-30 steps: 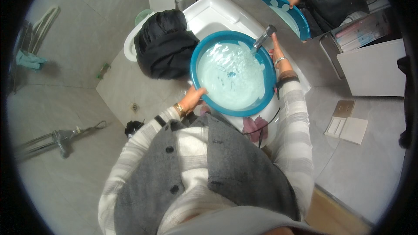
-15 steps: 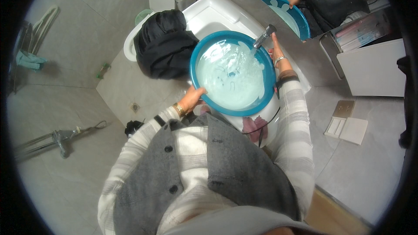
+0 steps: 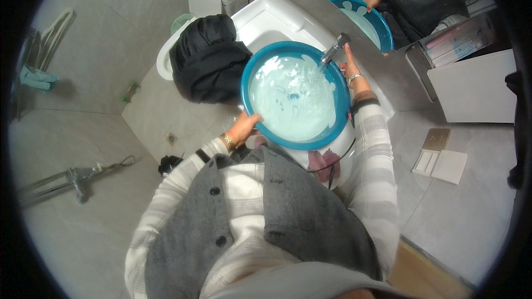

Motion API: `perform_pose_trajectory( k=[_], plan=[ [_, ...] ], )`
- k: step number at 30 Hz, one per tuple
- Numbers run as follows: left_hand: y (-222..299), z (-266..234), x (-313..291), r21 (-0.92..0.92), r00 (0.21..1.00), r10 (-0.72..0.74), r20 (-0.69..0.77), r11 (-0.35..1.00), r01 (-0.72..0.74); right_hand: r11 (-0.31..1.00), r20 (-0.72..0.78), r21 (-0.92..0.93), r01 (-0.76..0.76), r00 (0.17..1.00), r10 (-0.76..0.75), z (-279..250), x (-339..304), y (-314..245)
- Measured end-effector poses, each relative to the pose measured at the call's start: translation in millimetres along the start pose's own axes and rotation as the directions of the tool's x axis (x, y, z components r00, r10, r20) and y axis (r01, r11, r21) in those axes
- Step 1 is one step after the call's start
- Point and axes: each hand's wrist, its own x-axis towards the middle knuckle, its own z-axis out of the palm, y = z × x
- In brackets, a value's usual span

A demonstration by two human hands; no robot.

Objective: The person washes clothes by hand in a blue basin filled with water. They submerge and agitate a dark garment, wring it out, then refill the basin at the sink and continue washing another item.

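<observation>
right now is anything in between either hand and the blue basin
Nothing visible: the left hand grips the blue basin at its near-left rim, and the right hand is at its right side, contact unclear. The faucet overhangs the far-right rim.

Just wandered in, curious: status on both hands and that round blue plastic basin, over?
Left hand: gripping basin, thumb over rim. Right hand: at its right side, grip unclear. Basin: holding water. Silver metal faucet overhangs rim, possible obstacle.
</observation>
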Motion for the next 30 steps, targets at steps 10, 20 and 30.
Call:
perform_pose_trajectory(
  k=[10, 20, 30],
  plan=[
    [-3.8, -3.5, 1.2, 0.000, 1.000, -0.012, 0.002, 1.000, 0.012, 1.000, 0.017, -0.009, -0.014, 1.000, 0.014, 2.4, 3.7, -4.4],
    [-7.9, -6.1, 3.5, -0.012, 1.000, 0.002, 0.018, 1.000, -0.002, 0.998, -0.004, -0.052, -0.036, 0.999, 0.036, 3.0, 0.3, -8.5],
    [-2.6, -5.1, 1.3, 0.002, 0.999, -0.003, 0.035, 1.000, 0.003, 0.998, -0.005, 0.003, -0.068, 0.998, 0.068, 1.3, 10.6, -2.0]
  ],
)
